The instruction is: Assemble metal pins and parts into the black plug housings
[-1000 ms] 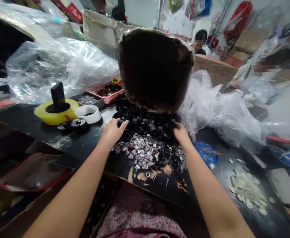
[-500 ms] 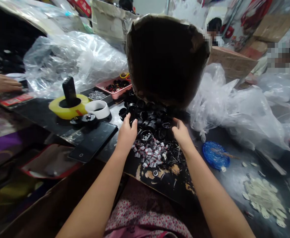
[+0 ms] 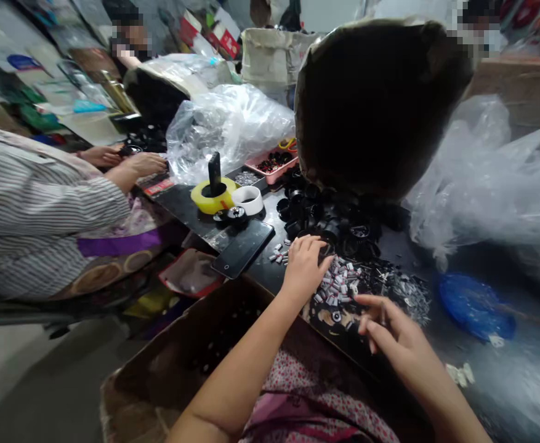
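Note:
My left hand (image 3: 304,267) reaches over the work surface with its fingers stretched out. Its fingertips are at the near edge of a heap of black round plastic cups (image 3: 329,221), partly hiding some of them. Just right of it lies a pile of small silvery cylindrical parts (image 3: 338,283) with reddish ends. My right hand (image 3: 396,335) hovers near the table's front edge, index finger extended, thumb apart and other fingers bent. A narrow dark spot shows between its fingers; I cannot tell whether it is an object. Loose screws (image 3: 408,292) lie just beyond this hand.
A phone (image 3: 244,249), yellow tape roll (image 3: 212,195) and white tape roll (image 3: 249,200) lie left. A large dark-mouthed sack (image 3: 380,111) stands behind the cups. A blue lid (image 3: 475,307) lies right. A cardboard box (image 3: 126,394) is below; a co-worker's hands (image 3: 135,166) are far left.
The view has swung left, showing the co-worker and the box. Both hands have left the sides of the cup heap: the left has come over its near edge, the right has drawn back toward me.

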Motion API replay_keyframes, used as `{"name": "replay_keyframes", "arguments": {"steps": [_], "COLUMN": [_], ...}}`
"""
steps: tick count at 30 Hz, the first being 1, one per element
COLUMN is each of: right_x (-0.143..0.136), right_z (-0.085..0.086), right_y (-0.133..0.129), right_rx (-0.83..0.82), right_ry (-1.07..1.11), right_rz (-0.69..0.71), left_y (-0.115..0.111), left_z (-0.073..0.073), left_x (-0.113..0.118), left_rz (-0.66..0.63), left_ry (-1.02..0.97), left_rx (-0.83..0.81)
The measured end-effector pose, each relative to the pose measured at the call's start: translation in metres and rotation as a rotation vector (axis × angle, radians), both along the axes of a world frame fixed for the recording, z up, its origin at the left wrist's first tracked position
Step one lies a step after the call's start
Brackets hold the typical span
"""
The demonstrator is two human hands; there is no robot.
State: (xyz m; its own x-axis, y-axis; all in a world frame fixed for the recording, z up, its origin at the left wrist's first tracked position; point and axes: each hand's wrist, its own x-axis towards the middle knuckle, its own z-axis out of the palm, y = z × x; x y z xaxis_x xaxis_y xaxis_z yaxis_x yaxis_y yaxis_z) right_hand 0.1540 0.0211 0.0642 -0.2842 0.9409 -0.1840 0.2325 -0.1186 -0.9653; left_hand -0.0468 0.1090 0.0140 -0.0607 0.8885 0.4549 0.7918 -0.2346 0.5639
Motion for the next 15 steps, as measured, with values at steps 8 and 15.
{"name": "replay_keyframes", "arguments": {"steps": [8, 15], "right_x": [-0.005, -0.004], "right_z": [-0.016, -0.019], "right_y": [-0.003, 0.007], "right_rx": [-0.158, 0.017], "right_ry": [0.040, -0.193], "right_rz": [-0.042, -0.093], "left_y": [-0.061, -0.097], "left_z": [0.001, -0.017], "left_x": [0.018, 0.033], "left_rz": [-0.156, -0.221], "left_ry": [-0.224, -0.320], "left_rx": [0.054, -0.149]}}
